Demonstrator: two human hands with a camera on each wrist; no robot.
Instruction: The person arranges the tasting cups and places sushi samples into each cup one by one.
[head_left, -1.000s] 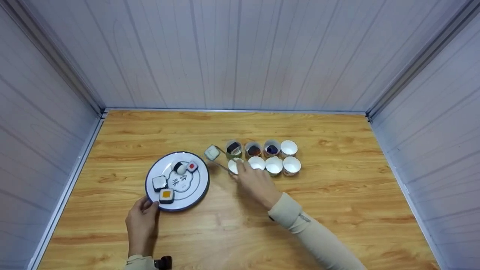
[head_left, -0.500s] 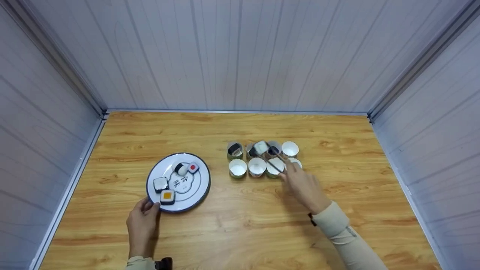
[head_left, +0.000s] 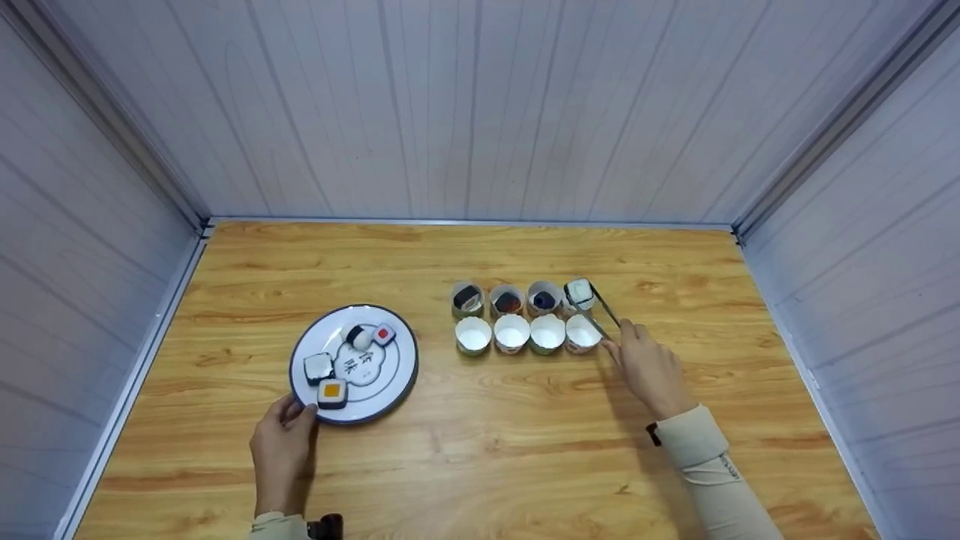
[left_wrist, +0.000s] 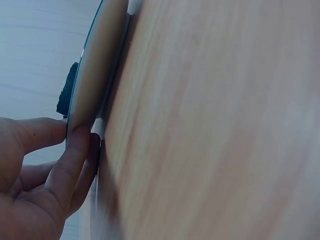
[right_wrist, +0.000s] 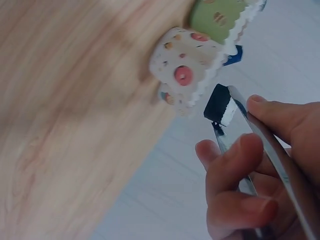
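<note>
My left hand [head_left: 281,450] pinches the near-left rim of a white, blue-edged plate [head_left: 390,371], thumb on top and fingers beneath. On the plate lie toy-like sushi pieces: a white-topped block [head_left: 319,367], an orange-centred one [head_left: 332,392], a black-and-white rice ball [head_left: 358,337] and a small red-centred roll [head_left: 383,334]. With my right hand [head_left: 649,367] I hold metal tongs [right_wrist: 275,155]. Between their tips is a black-and-white sushi block [head_left: 578,290], right over the back-right paper cup [head_left: 589,307], covering much of its mouth.
Paper cups stand in two rows on the wooden table [head_left: 480,450]. Three back-row cups hold dark pieces [head_left: 468,298]; the front-row cups [head_left: 473,335] show bare white insides. Pale panel walls [head_left: 465,112] enclose the back and both sides.
My right hand has carried the sushi block in the tongs rightward, from beside the plate, across the cups, to the back-right cup. The left hand stays on the plate rim.
</note>
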